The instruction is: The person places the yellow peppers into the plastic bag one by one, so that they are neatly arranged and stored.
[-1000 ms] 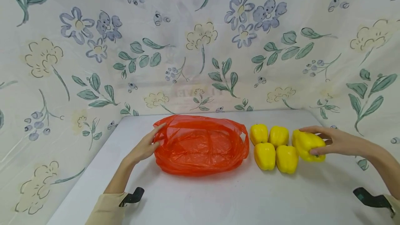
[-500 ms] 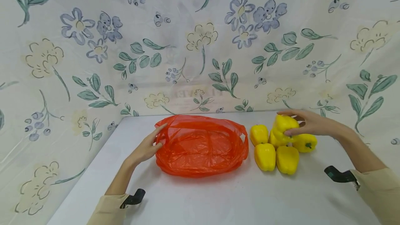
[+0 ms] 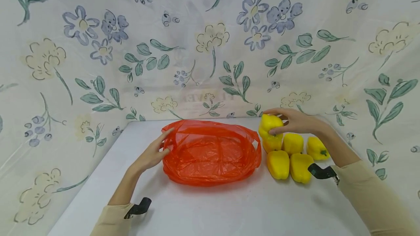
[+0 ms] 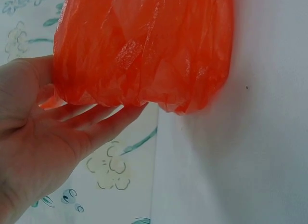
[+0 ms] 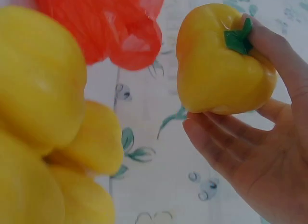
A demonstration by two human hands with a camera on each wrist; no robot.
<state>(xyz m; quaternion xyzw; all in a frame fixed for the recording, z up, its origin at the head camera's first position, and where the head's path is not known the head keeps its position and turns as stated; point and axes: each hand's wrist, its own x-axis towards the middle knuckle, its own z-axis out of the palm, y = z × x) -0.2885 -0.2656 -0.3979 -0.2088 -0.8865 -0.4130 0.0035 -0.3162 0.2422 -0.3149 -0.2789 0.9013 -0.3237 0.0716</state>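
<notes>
My right hand [image 3: 293, 121] grips a yellow bell pepper [image 3: 269, 122], raised above the back-left pepper of the group beside the bag. In the right wrist view the held bell pepper [image 5: 221, 65] shows its green stem close to the thumb, with the fingers curled beneath. A red plastic bag [image 3: 210, 156] lies with its wide mouth spread toward me. At its left rim my left hand [image 3: 153, 154] holds the bag. The left wrist view shows the bag's side [image 4: 144, 50] covering parts of the thumb and fingertips.
Several yellow bell peppers [image 3: 279, 165] stand close together right of the bag on the white table [image 3: 229, 210]. One bell pepper [image 3: 317, 148] lies slightly apart at the right. A floral cloth [image 3: 210, 65] rises behind the table and along both sides.
My right hand has lifted the bell pepper from the right end of the group and carried it left over the others to near the bag. My left hand stays at the bag's rim.
</notes>
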